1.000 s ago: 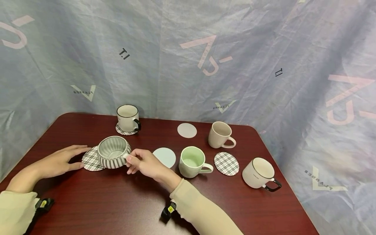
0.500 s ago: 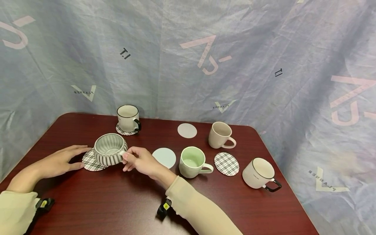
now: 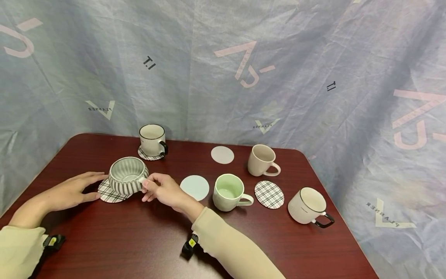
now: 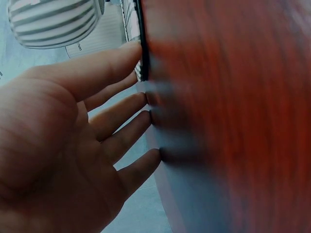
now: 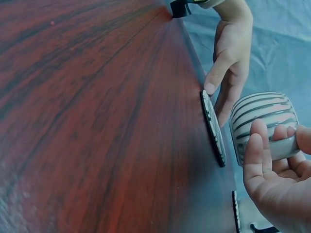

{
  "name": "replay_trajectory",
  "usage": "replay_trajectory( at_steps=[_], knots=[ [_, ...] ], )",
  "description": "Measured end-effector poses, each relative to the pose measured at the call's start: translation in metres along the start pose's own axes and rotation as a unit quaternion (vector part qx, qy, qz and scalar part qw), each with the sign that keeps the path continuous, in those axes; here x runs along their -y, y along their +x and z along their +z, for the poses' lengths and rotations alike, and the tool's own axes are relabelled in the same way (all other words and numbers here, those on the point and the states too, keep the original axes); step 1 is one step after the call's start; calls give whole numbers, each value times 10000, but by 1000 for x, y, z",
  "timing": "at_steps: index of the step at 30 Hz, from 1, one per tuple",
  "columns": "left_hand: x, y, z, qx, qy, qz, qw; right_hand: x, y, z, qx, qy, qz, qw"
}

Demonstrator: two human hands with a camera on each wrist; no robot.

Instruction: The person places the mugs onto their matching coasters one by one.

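My right hand [image 3: 162, 190] pinches the handle of a rounded grey-and-white striped mug [image 3: 126, 182], which overlaps a plaid coaster [image 3: 112, 195] in the head view. The right wrist view shows a gap between the striped mug [image 5: 265, 119] and the coaster [image 5: 213, 128], so the mug hangs above it. At the coaster's left edge, my left hand [image 3: 69, 192] has its fingers extended, with thumb and fingertips right at the rim. In the left wrist view the left hand's fingertips [image 4: 154, 154] meet the dark red tabletop, and the thumb lies against the coaster edge [image 4: 133, 19].
Behind stands a white black-rimmed mug [image 3: 152, 139] on a plaid coaster. To the right are a green mug [image 3: 228, 193], a beige mug [image 3: 261, 161] and a white black-handled mug [image 3: 306, 205]. White coasters [image 3: 195, 187] and another plaid coaster [image 3: 269, 195] lie among them.
My right hand has carried the striped mug leftward and slightly away from me, further over the plaid coaster. The left hand stays at the coaster's edge.
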State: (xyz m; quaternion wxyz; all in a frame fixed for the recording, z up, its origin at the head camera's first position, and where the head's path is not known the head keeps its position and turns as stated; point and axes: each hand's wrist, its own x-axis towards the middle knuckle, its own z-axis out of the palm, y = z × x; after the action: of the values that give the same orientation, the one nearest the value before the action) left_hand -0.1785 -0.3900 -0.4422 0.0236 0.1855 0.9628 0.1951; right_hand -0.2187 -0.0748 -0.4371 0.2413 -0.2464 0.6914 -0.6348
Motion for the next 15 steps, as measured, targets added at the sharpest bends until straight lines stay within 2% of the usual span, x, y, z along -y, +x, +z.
replay_trajectory(
  at_steps=[6, 15],
  knots=[
    [1, 0, 0, 38, 46, -8, 10000, -3, 6, 3, -26, 3, -5, 10000],
    [3, 0, 2, -76, 46, 1, 10000, -1, 10, 5, -26, 59, 7, 10000]
  ],
)
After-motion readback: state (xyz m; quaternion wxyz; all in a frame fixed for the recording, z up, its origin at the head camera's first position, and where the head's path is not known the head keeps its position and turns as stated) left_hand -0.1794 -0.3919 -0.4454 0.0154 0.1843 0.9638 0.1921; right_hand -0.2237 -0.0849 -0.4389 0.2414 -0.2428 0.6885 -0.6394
